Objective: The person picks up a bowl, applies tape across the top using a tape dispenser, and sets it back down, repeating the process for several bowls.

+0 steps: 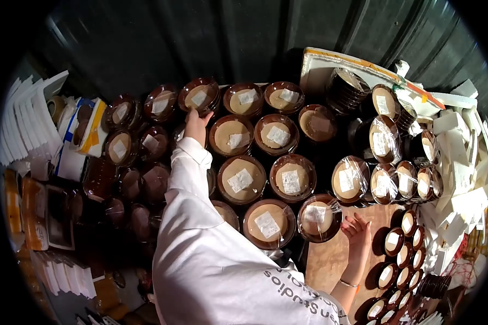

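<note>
Rows of stacked brown bowls with beige insides and white labels, several under clear film, fill the middle of the view. My left hand (197, 125) reaches to the back row, its fingers at the near rim of a labelled bowl stack (199, 97); whether they grip it is hard to tell. Near the front right, my right hand (357, 230) is raised with its fingers apart and nothing in it. It is beside a film-wrapped bowl (319, 218), above a brown board (331, 265).
White foam pieces (458, 162) are piled at the right, beside small labelled bowls (394, 241). A foam box lid (315, 67) leans at the back against a dark ribbed wall (200, 38). White sheets (32, 119) stand at the left.
</note>
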The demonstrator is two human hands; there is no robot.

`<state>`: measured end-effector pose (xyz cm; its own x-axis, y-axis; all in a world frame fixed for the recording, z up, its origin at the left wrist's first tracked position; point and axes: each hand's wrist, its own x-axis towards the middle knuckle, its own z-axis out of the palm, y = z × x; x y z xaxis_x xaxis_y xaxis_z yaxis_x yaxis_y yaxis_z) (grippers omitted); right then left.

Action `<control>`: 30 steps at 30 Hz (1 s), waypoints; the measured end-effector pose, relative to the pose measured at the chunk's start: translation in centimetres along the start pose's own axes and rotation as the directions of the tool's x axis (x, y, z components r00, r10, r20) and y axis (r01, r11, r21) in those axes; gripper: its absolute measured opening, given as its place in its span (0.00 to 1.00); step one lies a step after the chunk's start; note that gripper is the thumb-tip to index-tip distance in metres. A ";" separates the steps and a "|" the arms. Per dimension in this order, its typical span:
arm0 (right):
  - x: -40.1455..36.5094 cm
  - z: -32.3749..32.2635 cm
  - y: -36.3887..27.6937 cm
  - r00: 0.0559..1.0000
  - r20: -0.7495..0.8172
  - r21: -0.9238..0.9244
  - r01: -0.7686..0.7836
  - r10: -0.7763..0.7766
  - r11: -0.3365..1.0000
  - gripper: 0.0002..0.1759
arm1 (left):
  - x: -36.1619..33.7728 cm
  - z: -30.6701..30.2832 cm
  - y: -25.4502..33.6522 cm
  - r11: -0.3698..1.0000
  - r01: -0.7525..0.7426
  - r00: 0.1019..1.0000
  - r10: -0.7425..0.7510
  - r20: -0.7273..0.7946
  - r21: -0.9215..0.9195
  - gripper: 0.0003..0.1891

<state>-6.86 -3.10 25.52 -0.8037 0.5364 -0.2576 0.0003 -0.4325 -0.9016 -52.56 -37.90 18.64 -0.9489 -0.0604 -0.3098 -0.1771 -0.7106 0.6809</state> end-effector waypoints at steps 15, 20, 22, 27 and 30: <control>-1.6 -2.0 -0.7 0.997 -0.071 0.042 0.003 0.000 0.999 0.30 | -1.6 3.3 0.1 0.991 -0.100 0.976 0.116 -0.183 0.091 0.24; -2.8 -3.6 -0.4 0.994 -0.109 0.073 -0.011 0.019 0.997 0.30 | -1.4 3.3 0.5 0.974 -0.052 0.981 0.091 -0.171 0.219 0.24; -3.3 -4.5 -0.1 0.993 -0.119 0.076 0.001 0.008 0.997 0.28 | -2.7 4.0 1.0 0.956 -0.070 0.993 0.095 -0.076 0.284 0.24; -6.1 -8.4 0.5 0.954 -0.278 0.216 -0.052 0.113 0.975 0.24 | -11.2 8.2 0.6 0.894 -0.151 0.958 0.028 0.284 0.422 0.24; -9.6 -13.1 2.6 0.903 -0.407 0.308 -0.005 0.137 0.951 0.24 | -12.9 8.0 0.7 0.709 -0.481 0.876 0.368 0.312 0.516 0.22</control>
<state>8.65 0.12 21.09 -0.4837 0.7201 -0.4976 -0.1787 -0.6377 -0.7492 -42.53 -32.03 28.39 -0.9778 -0.0960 0.1860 0.1964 -0.1127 0.9740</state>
